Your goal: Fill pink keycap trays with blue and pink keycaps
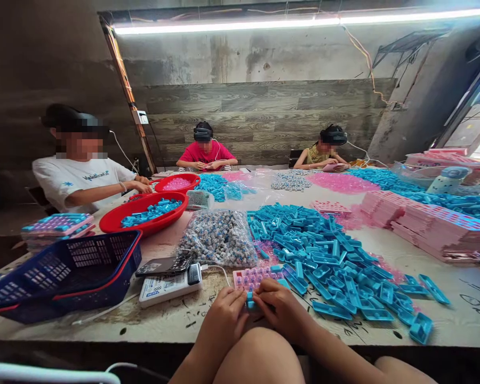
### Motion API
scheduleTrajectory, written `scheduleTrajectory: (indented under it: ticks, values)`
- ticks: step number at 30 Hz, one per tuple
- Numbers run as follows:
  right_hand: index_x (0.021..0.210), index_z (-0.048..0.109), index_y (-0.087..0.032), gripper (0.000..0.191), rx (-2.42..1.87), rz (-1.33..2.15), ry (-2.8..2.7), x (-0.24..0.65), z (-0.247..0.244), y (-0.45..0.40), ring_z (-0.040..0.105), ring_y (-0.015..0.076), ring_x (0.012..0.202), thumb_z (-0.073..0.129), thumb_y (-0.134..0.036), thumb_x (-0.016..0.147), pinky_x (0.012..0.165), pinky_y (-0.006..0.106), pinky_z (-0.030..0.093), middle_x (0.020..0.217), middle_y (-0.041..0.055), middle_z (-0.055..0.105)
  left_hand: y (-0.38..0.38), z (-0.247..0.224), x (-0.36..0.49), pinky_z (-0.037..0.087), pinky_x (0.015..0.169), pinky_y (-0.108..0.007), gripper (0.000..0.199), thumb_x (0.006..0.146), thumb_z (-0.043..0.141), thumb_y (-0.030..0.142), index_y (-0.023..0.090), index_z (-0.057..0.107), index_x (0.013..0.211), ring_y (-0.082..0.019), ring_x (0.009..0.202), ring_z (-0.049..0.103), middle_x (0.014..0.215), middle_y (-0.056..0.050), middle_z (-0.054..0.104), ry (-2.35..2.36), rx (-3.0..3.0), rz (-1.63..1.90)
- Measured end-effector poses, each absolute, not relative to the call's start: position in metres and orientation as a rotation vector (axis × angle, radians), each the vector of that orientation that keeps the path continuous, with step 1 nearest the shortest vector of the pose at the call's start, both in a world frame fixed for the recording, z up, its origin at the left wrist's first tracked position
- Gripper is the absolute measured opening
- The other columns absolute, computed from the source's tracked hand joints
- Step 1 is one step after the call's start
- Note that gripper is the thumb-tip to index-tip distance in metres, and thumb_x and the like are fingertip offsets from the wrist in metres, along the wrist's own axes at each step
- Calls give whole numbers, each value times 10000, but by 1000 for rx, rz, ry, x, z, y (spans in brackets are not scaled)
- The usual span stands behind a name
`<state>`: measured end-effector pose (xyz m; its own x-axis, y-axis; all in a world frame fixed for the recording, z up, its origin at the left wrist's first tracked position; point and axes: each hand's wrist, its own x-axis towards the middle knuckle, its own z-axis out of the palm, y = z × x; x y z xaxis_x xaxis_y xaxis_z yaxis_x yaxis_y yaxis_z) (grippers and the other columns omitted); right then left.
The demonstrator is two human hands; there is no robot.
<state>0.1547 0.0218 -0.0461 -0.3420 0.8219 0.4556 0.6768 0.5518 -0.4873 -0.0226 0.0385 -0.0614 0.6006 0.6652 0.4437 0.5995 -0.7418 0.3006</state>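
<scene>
A pink plastic panel (240, 279) with rows of small clear-pink and bluish pieces lies at the table's near edge, just above my raised knee. My left hand (226, 314) is closed on the panel's near left corner, fingers curled. My right hand (279, 304) is closed at its near right side, fingertips pinched by a small blue plastic piece (250, 300) that shows between both hands. My hands hide the panel's lower part. Right beside the panel spreads a big heap of blue plastic pieces (324, 250), long bar-shaped ones among them.
A clear bag of small grey-white parts (218, 237) lies behind the panel. Left are a phone (164, 265) on a white box (170, 288), a navy basket (64, 272) and a red basin (144, 226). Pink panels (436, 218) are stacked right. Three people sit around the table.
</scene>
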Motion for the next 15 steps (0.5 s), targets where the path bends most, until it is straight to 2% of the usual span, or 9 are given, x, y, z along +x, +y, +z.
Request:
scheduleTrajectory:
  ticks: [5, 10, 15]
  values:
    - [603, 612, -158, 406, -1204, 175, -2166, 152, -46, 22, 520, 146, 666, 380, -241, 925, 614, 261, 406, 664, 50, 564, 41, -60, -25, 510, 865, -428, 331, 737, 569, 73, 112, 625, 1061, -259, 984, 560, 1027, -104, 669, 1068, 2691, 787]
    - [604, 607, -147, 352, -1252, 183, -2152, 151, -44, 22, 529, 145, 683, 427, -195, 903, 615, 254, 406, 683, 49, 565, 43, -58, -25, 494, 852, -401, 332, 719, 591, 72, 137, 636, 1041, -249, 959, 565, 1023, -88, 674, 1049, 2660, 820]
    - [655, 636, -136, 260, -1285, 217, -2244, 152, -36, 24, 543, 150, 721, 482, -138, 865, 649, 255, 423, 723, 54, 587, 41, -29, -26, 451, 826, -335, 147, 751, 622, 149, 196, 688, 873, -215, 885, 580, 875, -32, 704, 992, 2554, 702]
